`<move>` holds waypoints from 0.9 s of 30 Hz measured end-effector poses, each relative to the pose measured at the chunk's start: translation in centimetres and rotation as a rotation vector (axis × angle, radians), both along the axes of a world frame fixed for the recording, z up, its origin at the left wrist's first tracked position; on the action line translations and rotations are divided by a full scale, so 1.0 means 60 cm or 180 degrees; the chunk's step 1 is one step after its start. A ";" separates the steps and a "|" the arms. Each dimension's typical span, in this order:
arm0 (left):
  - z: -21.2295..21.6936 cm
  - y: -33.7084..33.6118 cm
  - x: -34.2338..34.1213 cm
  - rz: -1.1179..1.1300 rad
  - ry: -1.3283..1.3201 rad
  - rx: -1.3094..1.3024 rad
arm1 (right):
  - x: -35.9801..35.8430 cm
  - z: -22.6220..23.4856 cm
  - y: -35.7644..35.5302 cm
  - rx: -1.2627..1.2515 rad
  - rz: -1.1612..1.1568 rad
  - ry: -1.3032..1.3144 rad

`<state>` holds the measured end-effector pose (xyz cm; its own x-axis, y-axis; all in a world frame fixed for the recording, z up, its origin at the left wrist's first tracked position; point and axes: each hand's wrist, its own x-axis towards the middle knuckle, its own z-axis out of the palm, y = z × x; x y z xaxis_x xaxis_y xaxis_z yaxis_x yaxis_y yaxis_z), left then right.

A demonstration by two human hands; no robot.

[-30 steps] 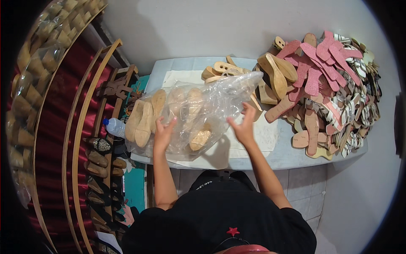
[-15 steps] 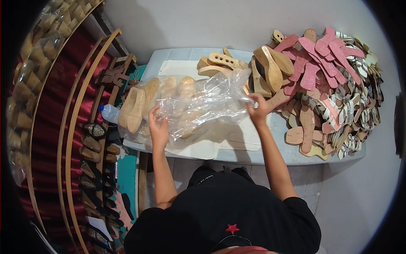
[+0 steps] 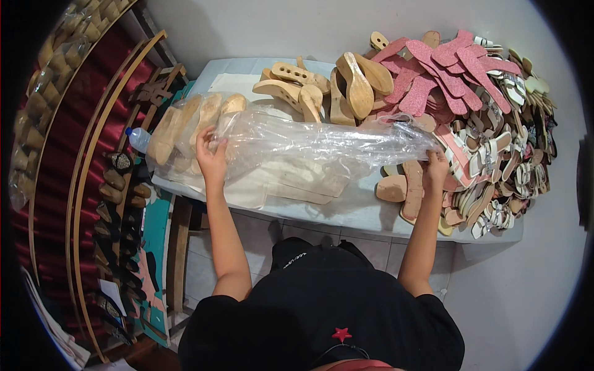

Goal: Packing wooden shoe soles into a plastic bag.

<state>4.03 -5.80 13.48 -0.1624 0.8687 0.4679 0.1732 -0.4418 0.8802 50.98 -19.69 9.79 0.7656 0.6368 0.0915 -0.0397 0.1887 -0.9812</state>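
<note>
A long clear plastic bag [image 3: 297, 139] stretches across the table between my two hands. Several pale wooden shoe soles [image 3: 166, 136] with raised heels lie inside its left end. My left hand [image 3: 211, 159] grips the bag beside these soles, thumb and fingers curled on the film. At the far right my right hand [image 3: 437, 167] pinches the bag's gathered end, in front of the pile of sandals. Behind the bag lie loose wooden soles [image 3: 284, 93], one with a row of holes. Taller wooden wedge soles [image 3: 359, 89] lean together to their right.
Pink glittery sole pieces [image 3: 427, 71] and white-strapped sandals [image 3: 492, 151] are heaped on the table's right. Pale sheets [image 3: 291, 179] lie under the bag. A capped water bottle [image 3: 138, 140] stands by the left edge. Shoe racks [image 3: 124, 185] line the left; a wall rises behind.
My right hand has moved right with the bag's end, drawing the film out long and narrow. My left hand keeps beside the soles. Wooden soles behind the bag are more exposed; the view has shifted.
</note>
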 end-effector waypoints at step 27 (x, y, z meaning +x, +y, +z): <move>-0.050 0.107 -0.164 0.0309 0.0660 -0.1254 | -0.289 -0.021 -0.051 -0.0902 0.2817 -0.1588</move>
<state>-5.81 0.63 10.48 -0.1896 0.9724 0.1359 0.3877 -0.0531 0.9203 33.63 -22.73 8.51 -0.0662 0.9974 0.0285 0.3692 0.0511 -0.9279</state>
